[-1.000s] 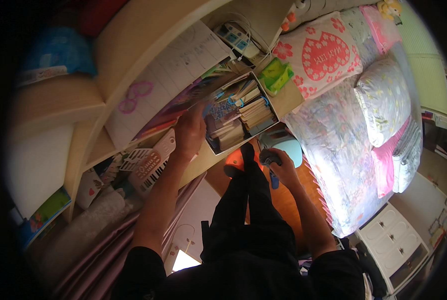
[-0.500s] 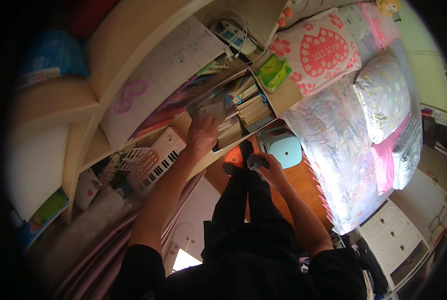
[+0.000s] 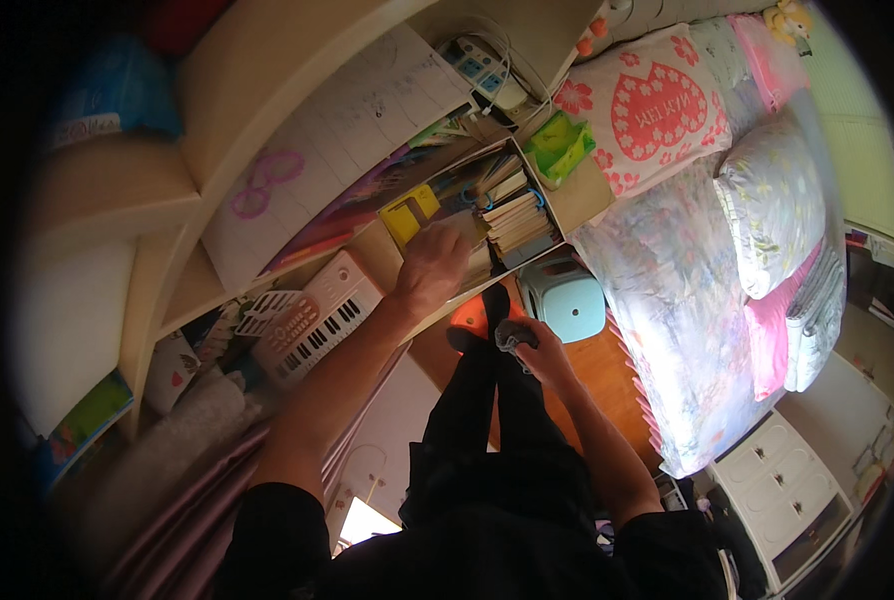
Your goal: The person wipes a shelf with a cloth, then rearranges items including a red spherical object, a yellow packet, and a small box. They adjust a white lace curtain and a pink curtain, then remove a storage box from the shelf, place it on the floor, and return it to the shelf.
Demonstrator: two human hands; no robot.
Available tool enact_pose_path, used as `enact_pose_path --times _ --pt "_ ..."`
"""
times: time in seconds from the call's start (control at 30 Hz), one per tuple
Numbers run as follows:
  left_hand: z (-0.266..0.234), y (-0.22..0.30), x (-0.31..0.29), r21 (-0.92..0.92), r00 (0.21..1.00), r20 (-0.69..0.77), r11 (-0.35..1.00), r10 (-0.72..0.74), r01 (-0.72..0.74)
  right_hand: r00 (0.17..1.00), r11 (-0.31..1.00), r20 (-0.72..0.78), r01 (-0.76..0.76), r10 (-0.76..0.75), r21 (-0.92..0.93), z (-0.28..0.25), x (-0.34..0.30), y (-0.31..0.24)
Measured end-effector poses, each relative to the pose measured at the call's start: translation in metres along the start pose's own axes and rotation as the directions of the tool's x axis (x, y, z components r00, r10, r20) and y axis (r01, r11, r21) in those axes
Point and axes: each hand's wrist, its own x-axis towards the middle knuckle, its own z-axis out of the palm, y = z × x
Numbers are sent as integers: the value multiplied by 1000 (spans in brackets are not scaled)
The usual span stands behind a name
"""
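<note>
My left hand (image 3: 434, 262) is over the near left part of a white box (image 3: 552, 208) of books. Its fingers close on a flat grey-brown book (image 3: 470, 228), blurred at the fingertips. To the right of it, several books (image 3: 519, 220) stand packed in a row, with a blue ring-shaped piece (image 3: 489, 199) on top. A yellow book (image 3: 407, 214) lies just beyond my left hand, at the box's left side. Lower down, in front of my legs, my right hand (image 3: 545, 357) grips a crumpled dark grey cloth (image 3: 514, 334).
A pink toy keyboard (image 3: 317, 318) sits on the shelf left of the box. Right of the box are a bright green container (image 3: 559, 147) and a light blue stool (image 3: 567, 303). Beyond is a bed (image 3: 657, 300) with pillows. A power strip (image 3: 489, 75) with cables lies at the back.
My left hand has moved right with the flat book, and the yellow book now shows beside it. My right hand holds the cloth in nearly the same place. The view has shifted slightly.
</note>
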Motion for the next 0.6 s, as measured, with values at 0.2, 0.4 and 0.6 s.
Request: enact_pose_path --times 0.2,0.4,0.6 --pt "-13 14 1 -66 994 -96 997 -47 41 1000 1000 10 -19 19 6 2 -5 1" --pt "-40 -26 -10 -203 963 -24 944 -269 259 998 996 16 -65 64 66 3 -4 -1" --pt "-13 -101 4 -402 836 426 755 -346 518 980 929 197 -94 23 358 7 5 -38"
